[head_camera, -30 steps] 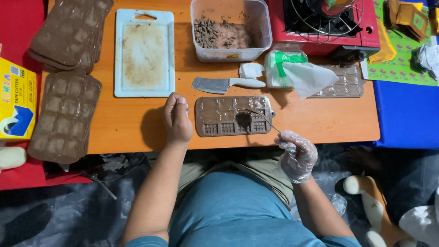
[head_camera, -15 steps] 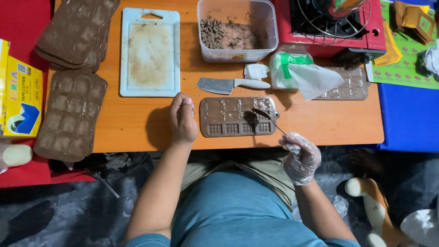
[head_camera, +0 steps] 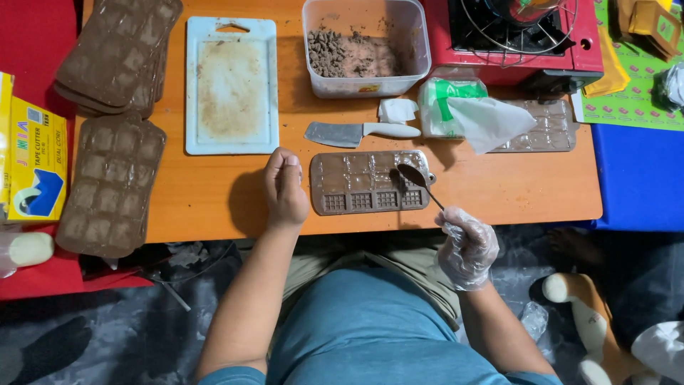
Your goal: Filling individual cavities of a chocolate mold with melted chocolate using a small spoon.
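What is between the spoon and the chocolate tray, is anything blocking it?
Nothing visible is. The spoon, held by the gloved right hand, has its bowl right over the chocolate mould. The bare left hand rests at the mould's left end, away from the spoon.

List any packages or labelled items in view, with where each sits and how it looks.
Yellow box: left edge, on the red surface; flat rectangular carton, blue and white picture.
Plastic bag: on the table right of the knife; clear and white, green patch.
Green sheet: right of the red stove; green with rows of small red marks.
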